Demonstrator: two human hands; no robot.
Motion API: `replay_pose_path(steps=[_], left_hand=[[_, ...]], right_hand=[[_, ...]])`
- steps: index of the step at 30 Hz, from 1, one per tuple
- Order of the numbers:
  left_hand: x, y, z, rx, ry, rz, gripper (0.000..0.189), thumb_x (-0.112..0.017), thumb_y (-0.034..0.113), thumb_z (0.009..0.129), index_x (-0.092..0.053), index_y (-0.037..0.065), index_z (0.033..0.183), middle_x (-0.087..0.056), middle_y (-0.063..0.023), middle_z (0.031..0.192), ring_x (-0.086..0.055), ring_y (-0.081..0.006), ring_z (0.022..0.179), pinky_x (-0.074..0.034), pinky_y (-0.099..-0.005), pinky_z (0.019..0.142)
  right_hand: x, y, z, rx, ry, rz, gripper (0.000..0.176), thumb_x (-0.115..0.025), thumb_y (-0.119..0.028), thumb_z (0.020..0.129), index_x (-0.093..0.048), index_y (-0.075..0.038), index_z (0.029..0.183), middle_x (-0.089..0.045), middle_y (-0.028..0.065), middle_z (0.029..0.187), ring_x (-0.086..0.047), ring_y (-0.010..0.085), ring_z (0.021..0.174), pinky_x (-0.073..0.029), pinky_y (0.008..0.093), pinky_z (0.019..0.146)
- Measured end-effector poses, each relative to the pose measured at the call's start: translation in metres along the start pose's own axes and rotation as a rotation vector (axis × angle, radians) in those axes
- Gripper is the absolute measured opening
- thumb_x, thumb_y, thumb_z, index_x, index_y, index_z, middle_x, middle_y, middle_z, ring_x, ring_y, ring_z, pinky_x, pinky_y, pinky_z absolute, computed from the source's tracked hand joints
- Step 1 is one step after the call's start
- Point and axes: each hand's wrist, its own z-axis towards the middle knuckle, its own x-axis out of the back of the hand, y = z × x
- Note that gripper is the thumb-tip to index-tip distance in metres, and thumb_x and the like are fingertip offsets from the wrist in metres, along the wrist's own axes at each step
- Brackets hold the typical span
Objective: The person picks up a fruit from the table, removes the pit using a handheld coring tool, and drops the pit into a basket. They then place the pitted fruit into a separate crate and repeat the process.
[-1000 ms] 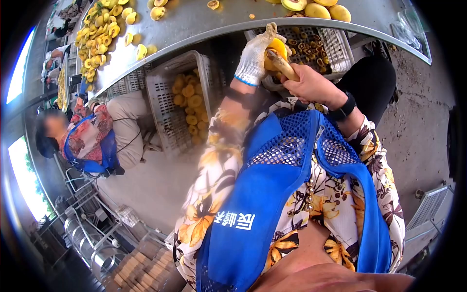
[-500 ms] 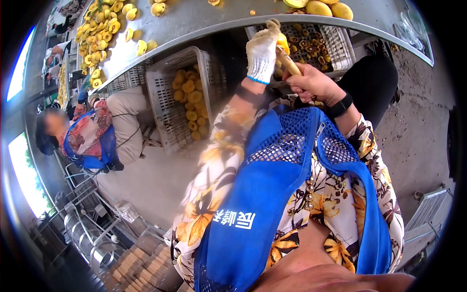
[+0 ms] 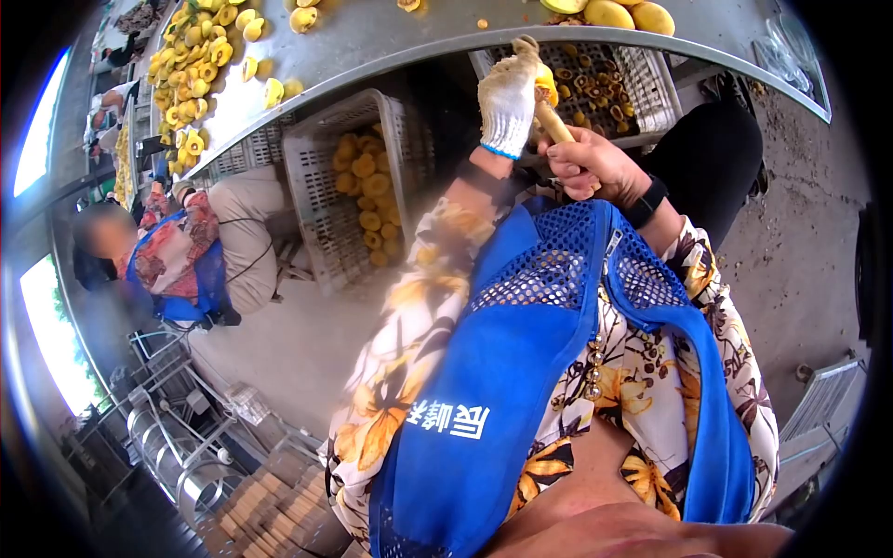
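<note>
My left hand, in a white knit glove stained at the fingers, is closed around a yellow peach just below the metal table's edge. My bare right hand grips a tool by its pale wooden handle. The handle's far end meets the peach, and the tool's working tip is hidden there. Beneath both hands sits a crate with dark, hollow-looking fruit pieces in it.
Halved yellow peaches are heaped on the metal table, with whole ones at its right. Left of my arm stands a tilted white crate of peaches. A co-worker sits further left.
Both my hands have shifted slightly right with the peach and tool. The gloved hand has turned a little, and the right hand is slightly lower. The co-worker's arm and head have moved slightly.
</note>
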Motion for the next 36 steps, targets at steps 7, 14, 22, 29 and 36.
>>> replay_pose_path(steps=[7, 14, 22, 29, 36], left_hand=[[0.047, -0.007, 0.02, 0.657, 0.104, -0.664, 0.062, -0.036, 0.069, 0.085, -0.053, 0.01, 0.076, -0.056, -0.0072, 0.059, -0.055, -0.0211, 0.045, -0.034, -0.028, 0.033], [0.212, -0.033, 0.019, 0.382, 0.457, 0.229, 0.051, -0.051, 0.058, 0.084, -0.062, 0.009, 0.092, -0.064, -0.0117, 0.075, -0.06, -0.0258, 0.064, -0.049, -0.0346, 0.056], [0.119, 0.045, 0.1, -0.602, 0.188, 0.98, 0.02, -0.057, 0.029, 0.085, -0.064, 0.011, 0.091, -0.064, -0.0149, 0.069, -0.063, -0.0354, 0.07, -0.05, -0.0424, 0.058], [-0.035, 0.046, 0.173, -0.137, -0.433, 1.116, 0.064, -0.056, 0.051, 0.075, -0.057, -0.001, 0.113, -0.06, -0.0217, 0.111, -0.058, -0.0334, 0.104, -0.046, -0.0374, 0.088], [-0.02, 0.051, 0.176, -0.203, -0.347, 0.882, 0.049, -0.062, 0.044, 0.075, -0.064, 0.006, 0.105, -0.064, -0.0174, 0.104, -0.061, -0.0313, 0.097, -0.047, -0.036, 0.086]], right_hand=[[0.002, -0.009, 0.021, 0.282, -0.405, 0.294, 0.013, -0.045, -0.01, 0.094, -0.047, -0.006, 0.106, -0.036, -0.0047, 0.059, -0.026, 0.0018, 0.036, -0.024, 0.0174, 0.033], [0.018, -0.016, 0.03, 0.043, 0.457, -0.66, 0.022, -0.059, -0.019, 0.083, -0.05, -0.001, 0.092, -0.046, 0.0005, 0.057, -0.039, 0.0069, 0.037, -0.032, 0.0218, 0.033], [0.018, -0.02, 0.041, 0.284, 0.594, -0.789, 0.029, -0.06, -0.024, 0.08, -0.058, 0.003, 0.092, -0.058, 0.005, 0.066, -0.051, 0.0101, 0.048, -0.041, 0.0253, 0.043], [0.006, -0.027, 0.013, 0.395, 0.666, -0.575, 0.014, -0.056, -0.016, 0.087, -0.052, -0.003, 0.089, -0.044, -0.0026, 0.058, -0.04, 0.0067, 0.039, -0.032, 0.0208, 0.035], [0.002, -0.062, 0.006, 0.78, 0.848, -0.735, 0.029, -0.062, -0.022, 0.085, -0.054, 0.0, 0.102, -0.059, 0.0027, 0.07, -0.055, 0.0087, 0.058, -0.044, 0.0226, 0.053]])
